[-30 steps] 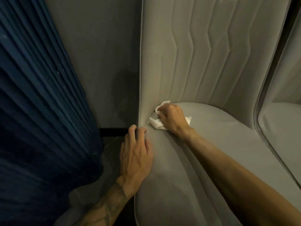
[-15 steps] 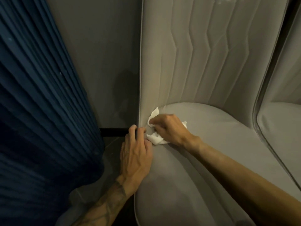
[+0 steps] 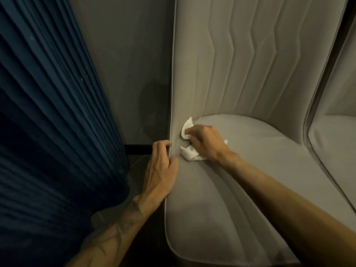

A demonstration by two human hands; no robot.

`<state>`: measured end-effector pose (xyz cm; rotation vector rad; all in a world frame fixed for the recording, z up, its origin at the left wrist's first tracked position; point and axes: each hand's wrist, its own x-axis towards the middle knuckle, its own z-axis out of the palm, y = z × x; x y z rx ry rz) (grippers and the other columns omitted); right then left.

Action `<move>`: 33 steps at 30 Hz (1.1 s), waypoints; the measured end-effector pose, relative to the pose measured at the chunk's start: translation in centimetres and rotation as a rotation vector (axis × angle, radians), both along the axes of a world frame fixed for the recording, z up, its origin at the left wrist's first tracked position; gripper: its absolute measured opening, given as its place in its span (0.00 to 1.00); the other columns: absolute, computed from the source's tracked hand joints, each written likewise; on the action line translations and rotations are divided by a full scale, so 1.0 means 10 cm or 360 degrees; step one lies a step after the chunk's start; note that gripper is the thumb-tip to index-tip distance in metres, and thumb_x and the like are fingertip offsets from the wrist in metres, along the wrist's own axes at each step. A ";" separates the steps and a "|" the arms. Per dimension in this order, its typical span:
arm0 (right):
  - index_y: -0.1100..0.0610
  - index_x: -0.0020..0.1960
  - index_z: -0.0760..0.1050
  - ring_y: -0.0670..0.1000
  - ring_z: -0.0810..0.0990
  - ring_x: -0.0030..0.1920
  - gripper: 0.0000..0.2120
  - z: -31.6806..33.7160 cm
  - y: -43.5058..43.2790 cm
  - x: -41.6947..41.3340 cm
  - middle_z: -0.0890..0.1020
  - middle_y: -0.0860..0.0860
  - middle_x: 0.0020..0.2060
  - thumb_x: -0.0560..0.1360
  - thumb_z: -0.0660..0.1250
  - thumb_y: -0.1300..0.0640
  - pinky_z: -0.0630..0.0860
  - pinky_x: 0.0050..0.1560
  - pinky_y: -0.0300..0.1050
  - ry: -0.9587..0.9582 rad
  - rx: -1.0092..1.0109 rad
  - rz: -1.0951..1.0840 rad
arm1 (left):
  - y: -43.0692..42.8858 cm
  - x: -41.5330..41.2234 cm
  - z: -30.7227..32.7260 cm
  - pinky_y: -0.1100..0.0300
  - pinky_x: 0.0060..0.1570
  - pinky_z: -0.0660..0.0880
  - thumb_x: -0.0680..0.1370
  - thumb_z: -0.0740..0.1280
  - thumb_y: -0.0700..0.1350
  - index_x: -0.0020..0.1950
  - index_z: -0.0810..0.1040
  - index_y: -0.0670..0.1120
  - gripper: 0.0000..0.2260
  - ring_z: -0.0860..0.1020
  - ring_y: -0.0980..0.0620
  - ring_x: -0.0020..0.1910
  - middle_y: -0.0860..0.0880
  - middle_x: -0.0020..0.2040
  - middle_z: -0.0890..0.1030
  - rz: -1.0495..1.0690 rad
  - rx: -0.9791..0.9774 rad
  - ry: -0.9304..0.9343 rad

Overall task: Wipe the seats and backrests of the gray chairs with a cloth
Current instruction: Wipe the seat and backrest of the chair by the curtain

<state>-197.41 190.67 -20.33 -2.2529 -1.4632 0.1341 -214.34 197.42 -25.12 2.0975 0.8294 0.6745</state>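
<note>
The gray chair stands with little room around it: a narrow strip of dark floor parts its piped left edge from the blue pleated curtain, and a second chair sits just beside it on the right. The left hand curls round that left edge. The right hand grips the white cloth, bunched under its fingers, at the crease where seat meets backrest, near the left hand

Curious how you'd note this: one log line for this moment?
right hand: grips white cloth at seat-backrest crease | left hand: grips gray chair side edge
</note>
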 end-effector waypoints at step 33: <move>0.61 0.57 0.83 0.56 0.81 0.59 0.11 0.04 -0.24 -0.60 0.84 0.55 0.56 0.77 0.67 0.66 0.74 0.63 0.49 0.0160 0.0182 0.0206 | 1.17 0.76 0.45 0.41 0.59 0.77 0.85 0.59 0.57 0.84 0.50 0.62 0.29 0.76 0.34 0.63 0.36 0.79 0.61 -0.0560 0.0974 0.0296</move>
